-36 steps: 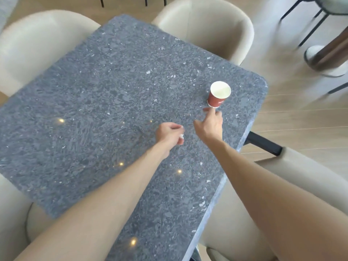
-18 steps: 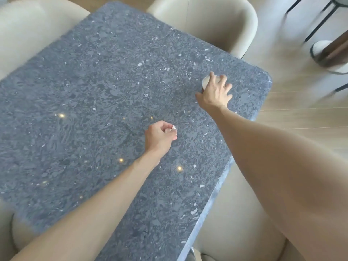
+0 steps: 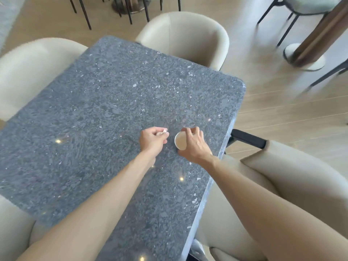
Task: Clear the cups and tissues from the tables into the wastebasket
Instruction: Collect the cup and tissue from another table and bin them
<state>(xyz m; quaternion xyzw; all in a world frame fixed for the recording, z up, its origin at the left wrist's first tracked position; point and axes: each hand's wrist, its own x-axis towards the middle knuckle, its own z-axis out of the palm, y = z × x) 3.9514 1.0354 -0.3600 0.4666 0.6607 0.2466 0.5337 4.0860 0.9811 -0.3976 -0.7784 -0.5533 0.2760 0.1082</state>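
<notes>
Over a speckled grey stone desk [image 3: 105,102], the right hand [image 3: 194,146] fingers grip a white-lined paper cup [image 3: 180,141] while the left hand [image 3: 152,141] fingers pinch a small crumpled white tissue [image 3: 164,131].

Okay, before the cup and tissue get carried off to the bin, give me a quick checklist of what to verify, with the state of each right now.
1. Right hand has the paper cup gripped: ok, fingers curl round its rim and side.
2. Left hand has the tissue: ok, a small white scrap is pinched at the fingertips.
3. Cup empty, so nothing spills: cannot tell for sure; the inside looks pale and dry.
4. Grey stone table free of other cups or tissues: ok, none shows on the visible top.
5. Wastebasket located: not ok, none in view.
6. Way out past the beige chair at the right: cannot tell.
</notes>
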